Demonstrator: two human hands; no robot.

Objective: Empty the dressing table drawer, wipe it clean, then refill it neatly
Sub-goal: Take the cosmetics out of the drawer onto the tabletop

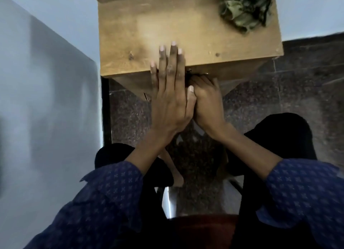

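both hands at dressing table edge

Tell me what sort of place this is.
Probably a room in a home, likely a bedroom corner. A small wooden dressing table stands against plain pale walls on a dark speckled stone floor, and the person's hands, left hand and right hand, work at its front edge.

The left hand lies flat over the dressing table's worktop front edge. Right of its fingers, the right hand curls below that edge. A crumpled cloth sits beyond, far right.
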